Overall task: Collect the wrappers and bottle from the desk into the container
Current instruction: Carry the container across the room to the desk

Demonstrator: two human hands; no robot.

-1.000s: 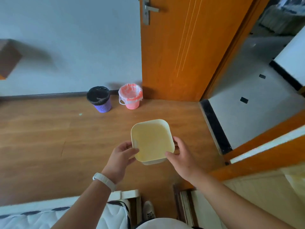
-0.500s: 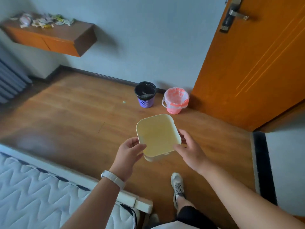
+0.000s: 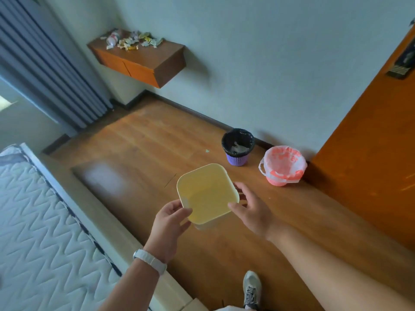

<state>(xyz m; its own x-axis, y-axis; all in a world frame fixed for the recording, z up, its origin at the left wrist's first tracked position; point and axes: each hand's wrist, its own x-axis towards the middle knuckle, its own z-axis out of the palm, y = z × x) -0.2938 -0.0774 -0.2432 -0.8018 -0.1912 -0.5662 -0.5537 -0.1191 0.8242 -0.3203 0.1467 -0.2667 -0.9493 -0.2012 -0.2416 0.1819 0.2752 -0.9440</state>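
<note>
I hold a pale yellow square container (image 3: 207, 194) in front of me, above the wooden floor; nothing lies inside it. My left hand (image 3: 168, 225) grips its near left corner and my right hand (image 3: 251, 209) holds its right side. Far off at the upper left, a wall-mounted wooden desk (image 3: 143, 63) carries a heap of crumpled wrappers (image 3: 137, 41) and a clear plastic bottle (image 3: 113, 40) lying at the heap's left end.
A purple bin with a black liner (image 3: 238, 147) and a pink bin with a white and red bag (image 3: 281, 167) stand by the wall. An orange door (image 3: 370, 135) is on the right, a mattress (image 3: 40, 221) at the lower left, grey curtains (image 3: 45, 70) beyond it.
The view has swung left: the door slid to the right edge, and the desk with its wrappers, the curtains and more of the mattress came into sight. Both hands keep hold of the container.
</note>
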